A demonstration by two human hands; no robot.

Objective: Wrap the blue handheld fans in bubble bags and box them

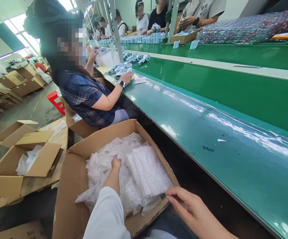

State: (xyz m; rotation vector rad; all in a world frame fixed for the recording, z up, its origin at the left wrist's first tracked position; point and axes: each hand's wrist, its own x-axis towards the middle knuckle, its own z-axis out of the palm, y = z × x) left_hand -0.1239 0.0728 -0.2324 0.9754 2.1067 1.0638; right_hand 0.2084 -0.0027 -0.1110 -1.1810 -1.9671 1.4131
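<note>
A large cardboard box (70, 186) in front of me holds a heap of clear plastic bags (96, 169) and a flat stack of bubble wrap bags (147, 169). My left hand (116, 163) reaches into it, its fingers closed on the clear plastic at the left of the stack. By the box's near right rim is my right hand (187, 204), thumb and forefinger pinched together at the stack's lower corner. Whatever lies between those fingertips is too small to make out.
A green-topped bench (196, 132) runs along my right. At left, a co-worker (84, 96) handles pale blue parts (124, 68) on it. Open cartons (32, 162) stand on a wooden board behind. Bubble-wrapped goods (248, 28) lie across the bench, where other people work.
</note>
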